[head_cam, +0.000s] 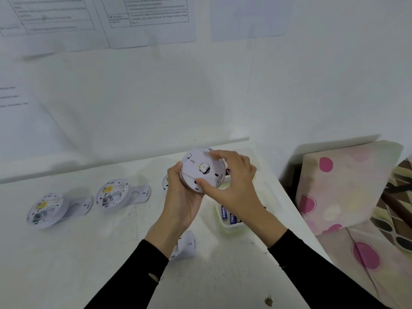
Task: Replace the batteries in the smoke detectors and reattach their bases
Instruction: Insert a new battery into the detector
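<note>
I hold a round white smoke detector [198, 169] above the table, base plate facing me. My left hand [180, 201] cups it from below and the left. My right hand [231, 186] grips the base plate, thumb on its lower edge and fingers over its top right rim. Two more detectors lie on the table with battery bays showing: one at far left [44, 208], one beside it [111, 194]. Each leans on a loose base plate [80, 205] [140, 194]. A white tray [220, 221] under my right wrist holds blue batteries [226, 215].
Another white detector part [186, 246] lies between my forearms, and a further piece [165, 182] peeks out behind my left hand. The white table [89, 253] ends at right, beside a cushion with pink dots [347, 186]. Printed sheets [89, 21] hang on the wall.
</note>
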The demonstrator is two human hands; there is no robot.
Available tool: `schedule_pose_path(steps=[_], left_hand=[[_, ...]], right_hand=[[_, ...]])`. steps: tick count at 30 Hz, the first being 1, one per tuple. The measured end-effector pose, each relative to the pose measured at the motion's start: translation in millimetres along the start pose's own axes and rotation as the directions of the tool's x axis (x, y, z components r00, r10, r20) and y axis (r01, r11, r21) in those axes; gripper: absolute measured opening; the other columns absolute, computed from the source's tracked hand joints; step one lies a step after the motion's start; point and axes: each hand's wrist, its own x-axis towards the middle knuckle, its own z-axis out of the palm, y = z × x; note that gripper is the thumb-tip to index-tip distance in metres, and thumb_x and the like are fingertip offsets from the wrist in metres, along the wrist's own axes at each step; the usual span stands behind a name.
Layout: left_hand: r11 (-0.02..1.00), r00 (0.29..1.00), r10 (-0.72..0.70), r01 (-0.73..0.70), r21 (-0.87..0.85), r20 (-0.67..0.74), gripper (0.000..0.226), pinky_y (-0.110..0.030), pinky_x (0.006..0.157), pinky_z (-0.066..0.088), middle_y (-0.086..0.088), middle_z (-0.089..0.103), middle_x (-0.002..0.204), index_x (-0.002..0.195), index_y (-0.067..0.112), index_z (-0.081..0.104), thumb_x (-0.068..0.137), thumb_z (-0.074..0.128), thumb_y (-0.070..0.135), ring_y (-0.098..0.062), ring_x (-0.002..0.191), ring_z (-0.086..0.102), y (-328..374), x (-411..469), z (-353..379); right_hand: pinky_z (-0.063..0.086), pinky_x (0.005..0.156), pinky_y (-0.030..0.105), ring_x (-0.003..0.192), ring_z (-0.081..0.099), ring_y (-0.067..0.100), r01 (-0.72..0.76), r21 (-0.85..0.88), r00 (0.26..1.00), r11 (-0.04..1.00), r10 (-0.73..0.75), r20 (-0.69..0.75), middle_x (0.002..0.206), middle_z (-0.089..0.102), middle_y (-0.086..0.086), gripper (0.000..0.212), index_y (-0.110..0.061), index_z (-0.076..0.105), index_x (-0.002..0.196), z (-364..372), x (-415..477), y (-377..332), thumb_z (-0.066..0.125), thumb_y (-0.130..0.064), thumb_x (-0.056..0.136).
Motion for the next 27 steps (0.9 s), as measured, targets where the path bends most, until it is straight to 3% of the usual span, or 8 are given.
schedule_pose_path(steps=[3, 9, 16, 19, 22, 24, 27], left_hand=[[1.000, 0.999, 0.019, -0.019, 0.007, -0.026, 0.055, -0.046, 0.115, 0.036, -0.018, 0.061, 0.136, 0.140, 0.005, 0.051, 0.102, 0.030, 0.038, -0.032, 0.132, 0.053, -5, 1, 3], [0.997, 0.995, 0.064, -0.061, 0.041, -0.080, 0.052, -0.048, 0.115, 0.038, -0.018, 0.064, 0.131, 0.137, 0.005, 0.054, 0.104, 0.030, 0.038, -0.030, 0.127, 0.058, -11, 0, 3], [0.999, 1.000, 0.013, -0.013, 0.046, -0.004, 0.055, -0.035, 0.094, 0.055, -0.018, 0.063, 0.132, 0.139, 0.005, 0.052, 0.104, 0.027, 0.040, -0.029, 0.122, 0.061, -8, -8, -1], [0.997, 1.000, 0.014, -0.015, 0.071, 0.024, 0.054, -0.034, 0.095, 0.055, -0.017, 0.065, 0.129, 0.137, 0.004, 0.054, 0.105, 0.027, 0.040, -0.027, 0.120, 0.063, -8, -13, -6], [0.993, 0.998, 0.045, -0.048, 0.105, 0.033, 0.053, -0.036, 0.096, 0.055, -0.016, 0.067, 0.127, 0.135, 0.008, 0.056, 0.105, 0.027, 0.042, -0.027, 0.117, 0.064, -1, -19, -18], [0.985, 0.996, 0.086, -0.090, 0.149, 0.035, 0.056, -0.043, 0.102, 0.050, -0.017, 0.061, 0.136, 0.141, 0.010, 0.050, 0.104, 0.028, 0.047, -0.031, 0.126, 0.058, 6, -24, -32], [0.980, 0.992, 0.122, -0.126, 0.155, 0.035, 0.063, -0.046, 0.109, 0.045, -0.018, 0.055, 0.142, 0.146, 0.009, 0.044, 0.098, 0.039, 0.051, -0.033, 0.133, 0.051, 20, -34, -57]], right_hand=[[0.023, 0.096, 0.020, 0.110, 0.045, 0.002, -0.027, 0.047, 0.999, 0.999, 0.028, -0.024, 0.114, 0.051, -0.024, 0.057, -0.043, 0.044, 0.116, 4, -1, -3, 0.067, -0.054, 0.065], [0.032, 0.098, 0.032, 0.108, 0.042, -0.001, -0.110, 0.097, 0.991, 0.989, 0.116, -0.062, 0.112, 0.051, -0.024, 0.060, -0.037, 0.048, 0.114, 11, -4, -9, 0.068, -0.054, 0.061], [0.035, 0.098, 0.040, 0.103, 0.037, -0.009, -0.190, 0.126, 0.977, 0.974, 0.201, -0.077, 0.106, 0.049, -0.025, 0.062, -0.035, 0.047, 0.113, 21, -5, -10, 0.067, -0.056, 0.058], [0.035, 0.096, 0.040, 0.103, 0.039, -0.007, -0.185, 0.096, 0.977, 0.978, 0.193, -0.092, 0.104, 0.050, -0.021, 0.060, -0.035, 0.047, 0.113, 32, -8, -12, 0.065, -0.055, 0.060], [0.035, 0.097, 0.038, 0.104, 0.041, -0.006, -0.181, 0.129, 0.983, 0.975, 0.184, -0.012, 0.107, 0.051, -0.022, 0.059, -0.037, 0.047, 0.114, 39, -12, -16, 0.065, -0.057, 0.062], [0.033, 0.101, 0.035, 0.109, 0.041, -0.005, -0.185, 0.162, 0.980, 0.969, 0.171, 0.099, 0.109, 0.053, -0.024, 0.056, -0.040, 0.046, 0.116, 41, -13, -20, 0.063, -0.062, 0.067], [0.033, 0.104, 0.036, 0.115, 0.049, 0.000, -0.281, 0.300, 0.944, 0.912, 0.206, 0.258, 0.103, 0.064, -0.025, 0.047, -0.040, 0.048, 0.118, 44, -7, -31, 0.049, -0.068, 0.080]])
